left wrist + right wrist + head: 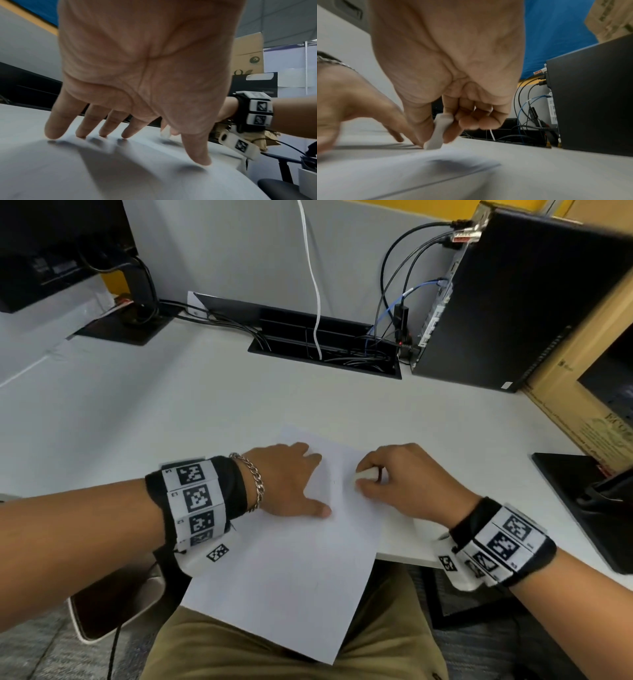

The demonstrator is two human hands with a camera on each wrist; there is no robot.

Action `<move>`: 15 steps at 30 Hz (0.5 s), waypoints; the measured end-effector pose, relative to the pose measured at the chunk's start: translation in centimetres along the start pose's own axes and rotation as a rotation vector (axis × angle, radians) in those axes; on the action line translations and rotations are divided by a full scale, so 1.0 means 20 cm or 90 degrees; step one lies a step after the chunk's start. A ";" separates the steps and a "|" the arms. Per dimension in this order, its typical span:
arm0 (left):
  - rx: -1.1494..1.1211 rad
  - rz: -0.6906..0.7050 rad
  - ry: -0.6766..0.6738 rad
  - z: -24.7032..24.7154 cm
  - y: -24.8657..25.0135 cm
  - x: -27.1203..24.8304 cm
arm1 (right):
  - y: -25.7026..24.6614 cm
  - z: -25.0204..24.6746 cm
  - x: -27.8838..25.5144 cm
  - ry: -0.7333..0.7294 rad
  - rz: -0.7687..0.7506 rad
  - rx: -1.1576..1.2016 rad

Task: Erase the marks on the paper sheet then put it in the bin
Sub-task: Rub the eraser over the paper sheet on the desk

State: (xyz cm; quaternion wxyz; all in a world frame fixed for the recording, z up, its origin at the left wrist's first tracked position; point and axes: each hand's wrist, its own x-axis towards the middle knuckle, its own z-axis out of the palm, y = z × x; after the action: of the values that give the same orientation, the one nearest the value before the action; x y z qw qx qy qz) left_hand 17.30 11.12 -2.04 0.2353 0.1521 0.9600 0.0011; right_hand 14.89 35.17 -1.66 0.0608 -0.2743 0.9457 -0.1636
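Observation:
A white paper sheet (291, 570) lies slanted on the white desk (171, 412), its near part hanging over the desk edge above my lap. My left hand (291, 479) presses on the sheet's upper left with straight, spread fingers (54, 129). My right hand (394, 474) pinches a white eraser (366, 475) between thumb and forefinger, its lower end touching the paper (402, 175). The eraser (439, 132) stands tilted on the sheet. Any marks on the paper are too faint to make out. No bin is in view.
A black computer tower (507, 302) stands at the back right with cables running into an open cable tray (325, 347). A cardboard box (599, 392) and a black stand base (589, 501) are at the right, a monitor base (120, 330) at the back left.

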 end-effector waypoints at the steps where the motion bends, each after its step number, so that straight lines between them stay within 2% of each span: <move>1: 0.002 -0.006 -0.025 0.01 0.02 -0.01 | 0.02 -0.01 0.02 -0.003 0.009 -0.018; 6: 0.014 -0.011 -0.054 0.04 0.04 -0.01 | 0.06 0.00 0.07 -0.048 0.029 -0.096; 15: 0.006 0.022 -0.099 -0.04 -0.03 0.06 | -0.01 0.06 -0.02 -0.077 -0.006 -0.074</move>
State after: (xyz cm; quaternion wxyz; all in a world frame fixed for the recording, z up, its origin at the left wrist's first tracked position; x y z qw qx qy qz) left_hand 15.68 10.94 -1.95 0.3086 0.1693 0.9359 -0.0113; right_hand 15.51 34.86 -2.81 0.1009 -0.2909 0.9470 -0.0916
